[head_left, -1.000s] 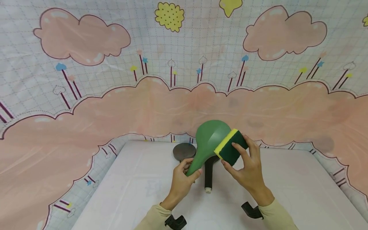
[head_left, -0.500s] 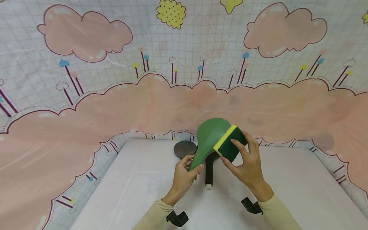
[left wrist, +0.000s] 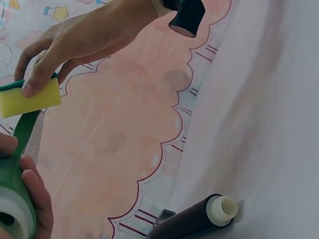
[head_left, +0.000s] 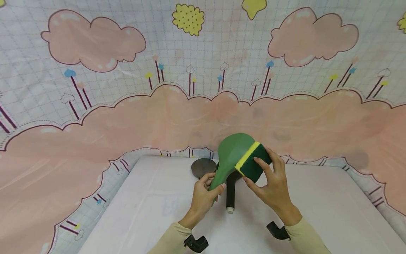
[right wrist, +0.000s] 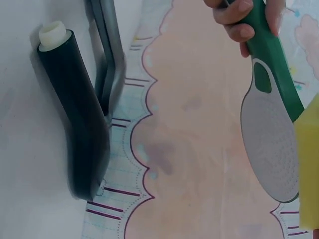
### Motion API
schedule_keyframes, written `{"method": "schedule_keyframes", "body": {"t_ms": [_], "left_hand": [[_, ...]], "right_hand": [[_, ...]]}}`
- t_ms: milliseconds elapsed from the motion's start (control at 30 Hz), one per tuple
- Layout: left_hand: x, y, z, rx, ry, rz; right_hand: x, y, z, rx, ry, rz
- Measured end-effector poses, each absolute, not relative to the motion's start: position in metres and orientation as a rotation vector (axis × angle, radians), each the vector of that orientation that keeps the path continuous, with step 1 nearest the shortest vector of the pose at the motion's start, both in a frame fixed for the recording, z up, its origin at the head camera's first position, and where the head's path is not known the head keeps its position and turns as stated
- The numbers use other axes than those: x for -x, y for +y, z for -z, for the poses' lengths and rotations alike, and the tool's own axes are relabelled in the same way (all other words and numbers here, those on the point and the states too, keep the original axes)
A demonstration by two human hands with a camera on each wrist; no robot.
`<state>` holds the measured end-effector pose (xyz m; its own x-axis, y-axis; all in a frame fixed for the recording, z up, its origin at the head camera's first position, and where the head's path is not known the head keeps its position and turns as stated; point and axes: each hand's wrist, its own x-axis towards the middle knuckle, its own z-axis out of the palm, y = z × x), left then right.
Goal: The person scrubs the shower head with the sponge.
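Observation:
My left hand point(head_left: 201, 201) grips the handle of a green shower head point(head_left: 233, 150), its round head raised and its green back toward the head view. In the right wrist view, its pale spray face point(right wrist: 271, 134) shows fine nozzle dots. The handle's hollow white end point(left wrist: 15, 216) appears in the left wrist view. My right hand point(head_left: 276, 190) pinches a yellow sponge with a dark green scouring layer point(head_left: 258, 160) between thumb and fingers. The sponge's yellow side point(left wrist: 35, 98) lies against the green back of the shower head, at its right edge.
Behind the left hand, a grey round-headed shower head point(head_left: 203, 167) lies on the white table point(head_left: 149, 204). A black shower head handle with a white end point(head_left: 230, 197) lies beneath the green one. A cloud-patterned cloth point(head_left: 177, 120) hangs behind the table.
My left hand and the green shower head have shifted slightly right, the handle now a little steeper. The sponge has slid slightly left along its back. Both grips stay the same.

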<state>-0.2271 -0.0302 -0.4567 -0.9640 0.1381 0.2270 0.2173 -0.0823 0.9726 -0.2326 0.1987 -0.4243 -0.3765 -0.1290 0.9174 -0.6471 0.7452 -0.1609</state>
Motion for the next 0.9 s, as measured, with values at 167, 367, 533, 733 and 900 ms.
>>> {"method": "schedule_keyframes", "body": {"t_ms": [167, 367, 533, 733, 900], "left_hand": [[0.2288, -0.0307, 0.4553, 0.388, -2.096, 2.253], [0.2305, -0.0326, 0.4532, 0.366, -2.131, 2.256], [0.2305, -0.0353, 0.4537, 0.346, -2.142, 2.277], [0.2308, -0.0365, 0.4563, 0.319, -2.148, 2.298], [0.2325, -0.0360, 0.4571, 0.315, -2.138, 2.294]], "right_hand": [[0.2353, 0.1992, 0.4229, -0.601, -1.906, -0.622], [0.2393, 0.2011, 0.4188, -0.574, -1.912, -0.636], [0.2407, 0.2014, 0.4195, -0.556, -1.922, -0.654], [0.2408, 0.2000, 0.4226, -0.560, -1.927, -0.671], [0.2427, 0.1987, 0.4234, -0.568, -1.932, -0.663]]}}
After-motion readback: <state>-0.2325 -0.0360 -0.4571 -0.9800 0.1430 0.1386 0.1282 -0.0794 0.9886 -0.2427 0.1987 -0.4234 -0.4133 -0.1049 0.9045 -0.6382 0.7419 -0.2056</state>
